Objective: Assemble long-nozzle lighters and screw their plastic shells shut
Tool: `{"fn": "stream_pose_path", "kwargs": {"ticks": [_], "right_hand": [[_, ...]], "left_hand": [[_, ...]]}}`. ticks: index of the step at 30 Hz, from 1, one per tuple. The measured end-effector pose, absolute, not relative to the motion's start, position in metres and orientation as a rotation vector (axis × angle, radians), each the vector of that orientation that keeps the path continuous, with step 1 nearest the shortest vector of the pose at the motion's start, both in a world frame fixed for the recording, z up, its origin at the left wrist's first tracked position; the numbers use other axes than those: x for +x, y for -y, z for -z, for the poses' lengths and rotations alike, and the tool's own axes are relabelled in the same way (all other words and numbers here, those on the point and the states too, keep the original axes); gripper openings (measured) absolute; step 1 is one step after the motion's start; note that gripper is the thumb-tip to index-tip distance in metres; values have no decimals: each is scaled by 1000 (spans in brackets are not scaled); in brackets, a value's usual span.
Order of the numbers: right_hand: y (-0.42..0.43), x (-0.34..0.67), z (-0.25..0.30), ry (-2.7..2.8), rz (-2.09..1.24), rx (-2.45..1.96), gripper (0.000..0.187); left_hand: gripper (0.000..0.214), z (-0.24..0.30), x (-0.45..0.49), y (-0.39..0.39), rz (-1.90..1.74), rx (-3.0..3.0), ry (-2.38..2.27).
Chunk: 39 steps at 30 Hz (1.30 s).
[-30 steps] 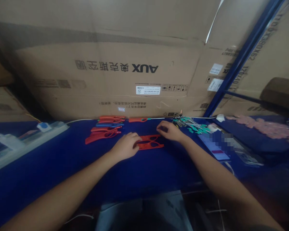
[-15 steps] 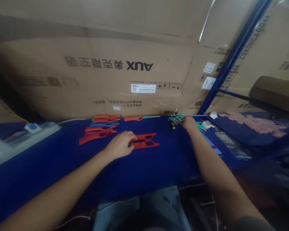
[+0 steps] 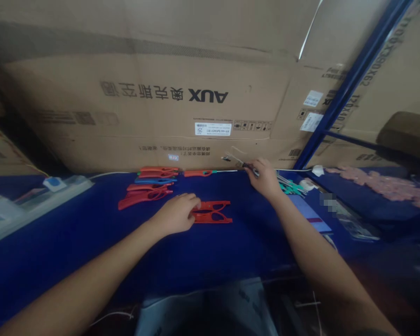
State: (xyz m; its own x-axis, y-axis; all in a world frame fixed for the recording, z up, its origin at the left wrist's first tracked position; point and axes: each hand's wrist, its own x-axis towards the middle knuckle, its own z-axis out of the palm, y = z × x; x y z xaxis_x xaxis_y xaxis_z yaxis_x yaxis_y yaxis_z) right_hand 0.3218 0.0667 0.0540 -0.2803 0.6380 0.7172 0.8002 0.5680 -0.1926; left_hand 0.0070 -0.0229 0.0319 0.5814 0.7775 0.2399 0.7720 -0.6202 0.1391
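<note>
Two red plastic handle shells point(image 3: 217, 217) with oval finger holes lie side by side on the blue tabletop. My left hand point(image 3: 177, 212) rests over their left ends, its fingers curled onto them. At the back of the table, my right hand point(image 3: 264, 177) pinches a slim piece with a dark part point(image 3: 246, 165) and a thin, wire-like end. Its exact kind is blurred and partly hidden by my fingers. Just right of that hand lies a pile of metal rods with green fittings point(image 3: 292, 186).
Several red and blue handles point(image 3: 145, 192) lie at back left, beside an orange handle point(image 3: 198, 173) with a metal rod. A power strip point(image 3: 70, 186) is on the left. A blue booklet point(image 3: 306, 212) and pink pieces point(image 3: 381, 182) lie right. Cardboard point(image 3: 143, 126) stands behind.
My right hand has drawn left from the rod pile and now holds the slim piece. The yellow-and-black object by the pile no longer shows there. My left hand stays at the shells.
</note>
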Motion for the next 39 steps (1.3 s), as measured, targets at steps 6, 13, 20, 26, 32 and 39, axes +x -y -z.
{"fn": "stream_pose_path", "kwargs": {"ticks": [6,13,20,26,32,39], "right_hand": [[-40,279,-41,2184,107,-808,13],[-27,270,-40,2250,15,-679,15],[-20,273,-51,2325,53,-625,14],[-20,272,-49,2359,21,-585,16],[-16,271,-51,2371,-16,-536,24],[-12,267,-54,2379,-1,-454,26]], "left_hand": [[23,-39,2,28,-449,2751,-1367],[10,-40,10,21,-992,2564,-1544],[48,-37,13,22,-1255,2608,-1479],[38,-27,13,19,-1084,2680,-1412],[30,-34,16,24,-1277,2720,-1216],[22,-37,17,26,-1280,2773,-1181]]}}
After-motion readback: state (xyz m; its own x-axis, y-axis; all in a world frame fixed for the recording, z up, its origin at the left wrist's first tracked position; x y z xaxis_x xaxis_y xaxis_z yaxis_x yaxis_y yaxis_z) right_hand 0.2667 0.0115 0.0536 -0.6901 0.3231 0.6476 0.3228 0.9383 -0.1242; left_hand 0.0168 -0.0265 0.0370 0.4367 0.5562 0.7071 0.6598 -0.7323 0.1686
